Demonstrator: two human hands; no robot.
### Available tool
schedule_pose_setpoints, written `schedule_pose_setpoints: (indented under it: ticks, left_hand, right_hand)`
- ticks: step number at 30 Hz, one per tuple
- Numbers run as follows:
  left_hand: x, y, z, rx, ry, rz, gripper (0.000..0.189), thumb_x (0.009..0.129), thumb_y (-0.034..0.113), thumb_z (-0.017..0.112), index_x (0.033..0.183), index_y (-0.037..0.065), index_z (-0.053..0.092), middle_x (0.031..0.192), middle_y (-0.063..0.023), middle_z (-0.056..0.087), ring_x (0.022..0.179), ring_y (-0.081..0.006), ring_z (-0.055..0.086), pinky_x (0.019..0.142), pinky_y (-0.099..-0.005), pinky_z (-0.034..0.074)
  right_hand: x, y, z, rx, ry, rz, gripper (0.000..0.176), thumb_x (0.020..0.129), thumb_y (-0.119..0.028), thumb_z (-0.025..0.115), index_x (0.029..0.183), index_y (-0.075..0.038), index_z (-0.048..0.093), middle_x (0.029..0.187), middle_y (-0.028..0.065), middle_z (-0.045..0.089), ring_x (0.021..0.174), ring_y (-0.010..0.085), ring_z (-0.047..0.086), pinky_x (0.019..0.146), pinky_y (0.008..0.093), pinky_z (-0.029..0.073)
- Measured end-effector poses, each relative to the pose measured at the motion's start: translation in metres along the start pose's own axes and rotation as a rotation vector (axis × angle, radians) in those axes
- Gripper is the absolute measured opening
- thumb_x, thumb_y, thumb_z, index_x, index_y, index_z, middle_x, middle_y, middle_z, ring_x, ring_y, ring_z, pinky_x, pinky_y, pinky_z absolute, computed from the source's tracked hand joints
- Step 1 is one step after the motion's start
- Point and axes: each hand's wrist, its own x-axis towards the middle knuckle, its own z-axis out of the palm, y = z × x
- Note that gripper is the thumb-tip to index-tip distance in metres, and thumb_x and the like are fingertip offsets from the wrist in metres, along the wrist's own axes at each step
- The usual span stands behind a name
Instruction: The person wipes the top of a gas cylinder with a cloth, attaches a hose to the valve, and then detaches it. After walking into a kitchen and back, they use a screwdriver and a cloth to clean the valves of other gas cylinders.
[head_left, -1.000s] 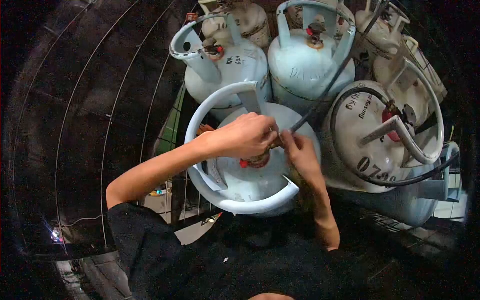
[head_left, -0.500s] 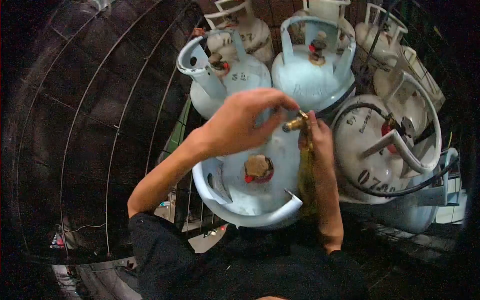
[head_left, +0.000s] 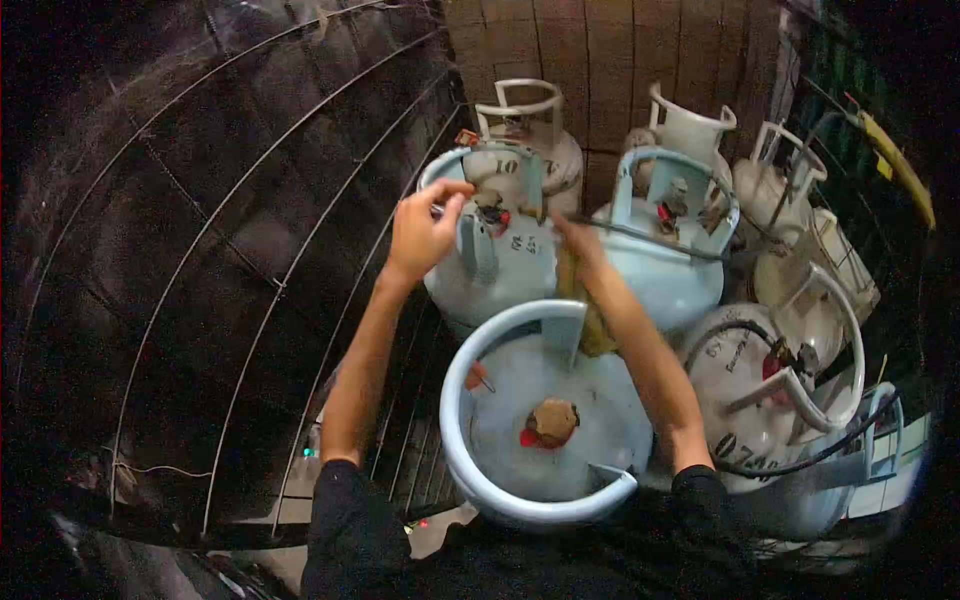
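Left hand [head_left: 422,228]: closed, thumb and fingers pinching the collar [head_left: 442,172] of the cylinder [head_left: 512,280].
Right hand [head_left: 576,242]: blurred; appears closed on the end of the hose [head_left: 650,236], just beside the valve [head_left: 492,214].
Cylinder: upright in the far row, touching its neighbours, beyond the near cylinder [head_left: 500,400] that stands at the person's body.
Hose: black, running from the right hand to the right across the next cylinder; its fitting is hidden by the fingers.
Handling, cylinder: judged heavy, rigid steel with smooth paint; the rounded body gives no purchase, so the collar is the place to hold.
Handling, hose: judged light and pliant but springy; best gripped close to its end, where it can be steered onto the valve.
Surroundings: wire mesh [head_left: 250,250] at left, wall [head_left: 600,60] behind.
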Motion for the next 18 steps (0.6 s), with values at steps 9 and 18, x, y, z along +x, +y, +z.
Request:
schedule_pose_setpoints:
  ticks: [9,18]
  left_hand:
    - [-0.060,-0.049,0.010,-0.153,0.085,-0.195,0.016,0.087,0.013,0.055,0.095,0.003,0.066,0.087,-0.0102,0.068,0.077,-0.0186,0.066,0.070,-0.0294,0.050]
    - [-0.095,-0.097,0.098,-0.490,-0.275,-0.394,0.039,0.094,0.022,0.051,0.127,0.001,0.050,0.123,-0.0151,0.056,0.114,-0.0205,0.052,0.098,-0.0326,0.039]
  right_hand:
    - [0.016,0.044,-0.034,-0.792,-0.233,0.300,0.037,0.084,-0.039,0.063,0.087,-0.002,0.066,0.080,0.0070,0.066,0.070,0.0171,0.060,0.061,0.0307,0.046]
    - [0.037,0.030,0.009,-0.750,-0.200,-0.416,0.038,0.080,-0.035,0.068,0.092,0.000,0.065,0.064,0.0105,0.063,0.062,0.0176,0.061,0.057,0.0313,0.046]
